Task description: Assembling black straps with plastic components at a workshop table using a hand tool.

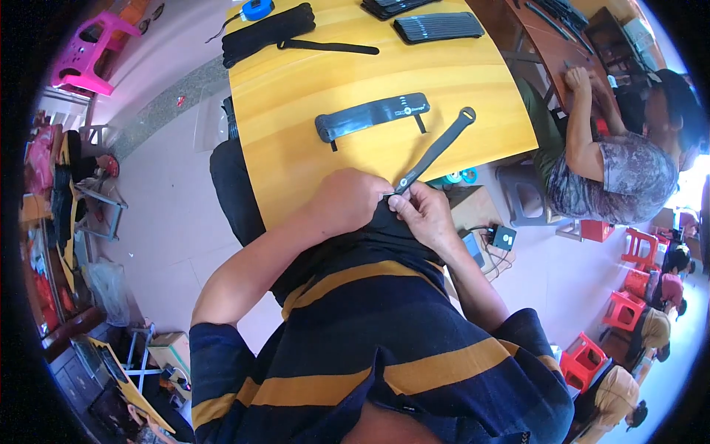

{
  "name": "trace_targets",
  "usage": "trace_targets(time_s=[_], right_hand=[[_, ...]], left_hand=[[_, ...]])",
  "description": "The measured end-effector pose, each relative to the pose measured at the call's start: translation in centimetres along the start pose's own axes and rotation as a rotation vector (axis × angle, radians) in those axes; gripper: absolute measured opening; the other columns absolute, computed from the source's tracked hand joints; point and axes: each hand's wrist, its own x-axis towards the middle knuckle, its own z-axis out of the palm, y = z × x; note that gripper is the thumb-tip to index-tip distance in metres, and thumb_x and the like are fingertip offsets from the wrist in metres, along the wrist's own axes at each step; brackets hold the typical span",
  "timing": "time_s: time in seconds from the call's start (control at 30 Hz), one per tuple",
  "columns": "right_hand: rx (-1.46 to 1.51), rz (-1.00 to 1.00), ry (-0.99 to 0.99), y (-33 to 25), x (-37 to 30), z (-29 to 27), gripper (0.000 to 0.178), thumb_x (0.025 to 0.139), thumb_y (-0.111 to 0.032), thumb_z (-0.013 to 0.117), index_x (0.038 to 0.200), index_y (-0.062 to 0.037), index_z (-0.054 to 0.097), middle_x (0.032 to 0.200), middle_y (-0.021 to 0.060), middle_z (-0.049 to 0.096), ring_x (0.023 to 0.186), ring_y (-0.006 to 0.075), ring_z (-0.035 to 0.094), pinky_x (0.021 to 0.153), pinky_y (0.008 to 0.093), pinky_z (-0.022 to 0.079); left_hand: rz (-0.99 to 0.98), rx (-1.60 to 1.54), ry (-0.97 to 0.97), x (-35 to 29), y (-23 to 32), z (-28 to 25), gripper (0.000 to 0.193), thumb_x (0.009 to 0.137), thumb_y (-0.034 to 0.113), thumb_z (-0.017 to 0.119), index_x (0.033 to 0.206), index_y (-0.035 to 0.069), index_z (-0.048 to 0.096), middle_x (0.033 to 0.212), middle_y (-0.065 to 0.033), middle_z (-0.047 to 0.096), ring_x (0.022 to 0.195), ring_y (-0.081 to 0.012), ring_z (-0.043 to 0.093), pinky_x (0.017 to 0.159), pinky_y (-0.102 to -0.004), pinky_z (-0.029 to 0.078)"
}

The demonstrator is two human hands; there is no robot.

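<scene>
A black hook-and-loop strap (438, 148) with a slotted, rounded end slants up and to the right from between my hands, over the near edge of the yellow table. My right hand (427, 214) pinches its lower part between thumb and fingers. The closed fingers of my left hand (351, 196) meet the strap's near end; their tips are partly hidden there. Beyond my hands lies a long, flat, glossy black packet (372, 116), with two short black tabs sticking out from its near side.
On the yellow table (296, 81) lie a bundle of black straps (268, 34) with one loose strap (329, 47), more dark strap stacks (438, 28) and a blue tape measure (257, 9). A co-worker (629, 163) sits at the right by a brown table (543, 44).
</scene>
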Motion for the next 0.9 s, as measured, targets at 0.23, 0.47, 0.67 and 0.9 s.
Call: trace_targets(time_s=[0.23,0.47,0.67,0.9], right_hand=[[0.002,-0.014,-0.053,0.6,0.2,-0.3,0.015,0.092,-0.008,0.074,0.084,0.0004,0.064,0.065,0.0069,0.066,0.059,0.0115,0.062,0.055,0.0311,0.048],[0.155,0.022,-0.092,0.0,0.2,-0.2,0.012,0.098,-0.006,0.069,0.089,0.0009,0.065,0.072,0.0027,0.069,0.063,0.0072,0.063,0.057,0.0253,0.05],[0.43,0.173,-0.132,-1.0,0.3,-0.8,0.009,0.103,-0.011,0.064,0.106,-0.0021,0.065,0.083,0.0014,0.069,0.067,0.0055,0.061,0.061,0.0214,0.051],[0.574,0.216,-0.288,-2.2,0.3,-1.2,0.017,0.107,-0.02,0.06,0.113,-0.0049,0.065,0.088,-0.0014,0.065,0.072,0.0052,0.059,0.066,0.0203,0.05]], left_hand=[[0.034,-0.026,-0.024,0.4,-0.8,0.2,0.026,0.092,0.011,0.056,0.106,0.011,0.078,0.074,-0.0104,0.072,0.072,-0.0311,0.071,0.069,-0.0433,0.056],[0.003,0.086,-0.065,0.1,0.7,-0.5,0.024,0.094,0.012,0.058,0.112,0.01,0.074,0.078,-0.0132,0.071,0.073,-0.0333,0.071,0.071,-0.044,0.056],[-0.071,0.0,0.072,-0.8,2.9,-0.9,0.025,0.092,0.018,0.069,0.115,0.008,0.07,0.082,-0.0142,0.071,0.075,-0.0333,0.07,0.071,-0.0425,0.056],[0.158,-0.159,0.263,-0.5,0.8,-0.5,0.019,0.088,0.016,0.075,0.1,0.001,0.073,0.082,-0.0146,0.07,0.076,-0.0303,0.07,0.07,-0.0394,0.054]])
